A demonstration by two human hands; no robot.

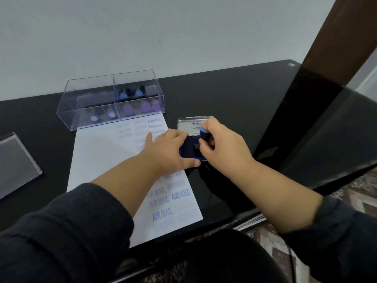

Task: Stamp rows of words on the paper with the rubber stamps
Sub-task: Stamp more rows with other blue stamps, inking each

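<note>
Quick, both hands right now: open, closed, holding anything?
Left hand: open, fingers flat, steadying the ink pad.
Right hand: gripping a blue-topped stamp, pressed onto the ink pad.

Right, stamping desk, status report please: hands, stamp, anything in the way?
Left hand steadying ink pad. Right hand pressing blue-topped stamp onto pad. Paper part stamped. Nothing blocking.

Light: soft, even and rather dim; no hard shadows are cast.
Glare: pale reflections are carried by the glossy black bench (234, 94).
Focus: fine detail is smeared throughout.
Distortion: straight lines are bowed near the edges.
</note>
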